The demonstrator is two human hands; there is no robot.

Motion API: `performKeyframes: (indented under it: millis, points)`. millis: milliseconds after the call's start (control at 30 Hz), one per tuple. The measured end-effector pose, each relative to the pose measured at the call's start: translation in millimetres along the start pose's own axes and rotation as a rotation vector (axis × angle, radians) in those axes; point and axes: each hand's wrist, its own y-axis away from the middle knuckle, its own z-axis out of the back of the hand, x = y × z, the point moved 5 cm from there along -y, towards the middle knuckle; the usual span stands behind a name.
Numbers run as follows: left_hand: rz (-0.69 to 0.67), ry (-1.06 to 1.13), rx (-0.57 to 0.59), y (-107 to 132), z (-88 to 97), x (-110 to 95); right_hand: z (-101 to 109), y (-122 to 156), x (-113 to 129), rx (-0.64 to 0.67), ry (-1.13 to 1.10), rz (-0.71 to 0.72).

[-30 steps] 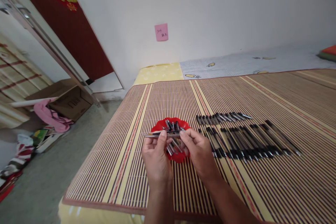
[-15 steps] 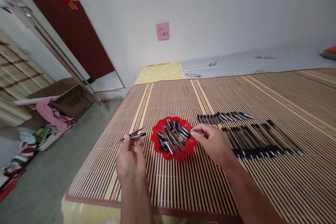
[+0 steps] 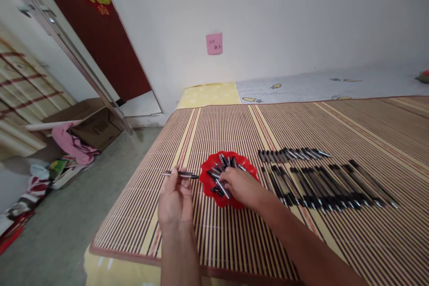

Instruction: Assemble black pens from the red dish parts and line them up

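Note:
My left hand (image 3: 175, 203) is closed on a dark pen (image 3: 189, 175), held sideways at the left of the red scalloped bowl (image 3: 205, 165); whether a second one lies against it I cannot tell. Over the bowl's right half reaches my right hand (image 3: 241, 187), palm down, its bent fingertips among the loose pens (image 3: 214, 174). A silvery pen (image 3: 223, 189) shows by those fingertips; the exact grip is partly hidden. Right of the bowl, long clear-barrelled pens (image 3: 313, 183) lie side by side in a slanted row. Behind them runs a row of shorter-looking pens (image 3: 291, 154).
Everything rests on a striped bamboo mat (image 3: 221, 129) over a bed. A pink note (image 3: 214, 44) is stuck to the wall behind. On the floor at left are a cardboard box (image 3: 98, 129) and a pink cloth (image 3: 72, 145).
My right hand has moved left from the bowl's right rim into the pens. In my left hand, two crossed pens now look like one line. More pens lie at the near row's left end.

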Motion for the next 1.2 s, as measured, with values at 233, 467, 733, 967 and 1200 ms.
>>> performKeyframes:
  millis: [233,467,733,967,1200]
  points:
    - [0.038,-0.007,0.107,0,-2.0,9,3,9,-13,-0.103,-0.013,-0.033]
    - [0.096,0.015,0.102,1,-3.0,3,10,-5,-8,-0.152,0.005,-0.016]
    - [0.101,-0.046,0.101,2,-3.8,9,6,5,-21,-0.053,-0.151,0.111]
    - [0.119,-0.095,0.129,3,-4.2,9,28,6,-31,-0.205,-0.067,0.025]
    - [0.112,-0.133,0.163,6,-7.7,12,12,-31,9,-0.127,0.025,0.096]
